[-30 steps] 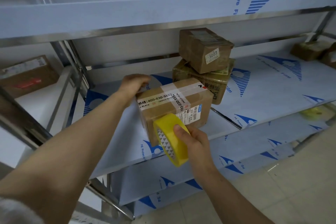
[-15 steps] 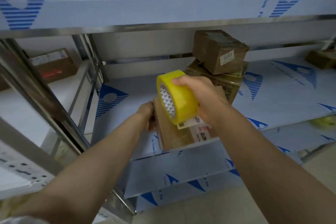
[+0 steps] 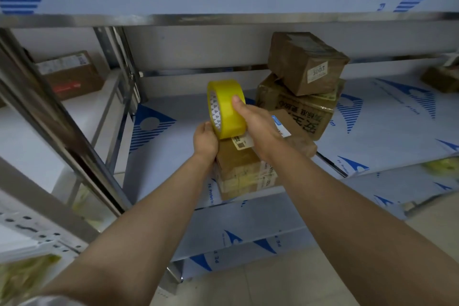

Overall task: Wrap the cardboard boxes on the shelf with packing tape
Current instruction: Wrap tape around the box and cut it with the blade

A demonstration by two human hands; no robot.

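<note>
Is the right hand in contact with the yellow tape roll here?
Touching. The head view shows the right hand gripping the yellow tape roll, with one digit lying across its outer band.

The white sticker [image 3: 318, 72] on the top box [image 3: 298, 62], beyond the right hand [image 3: 258, 124], reads "3003". The lower box [image 3: 293, 109] under it carries large black Chinese characters, upside down and not surely legible. Below the left hand [image 3: 205, 140], the shelf film [image 3: 161, 169] shows "PE Protec" in blue. The tape roll [image 3: 227, 109] core has only small triangles. The label [image 3: 242, 141] on the front box [image 3: 238, 171], under the right hand, is too blurred to read.
</note>
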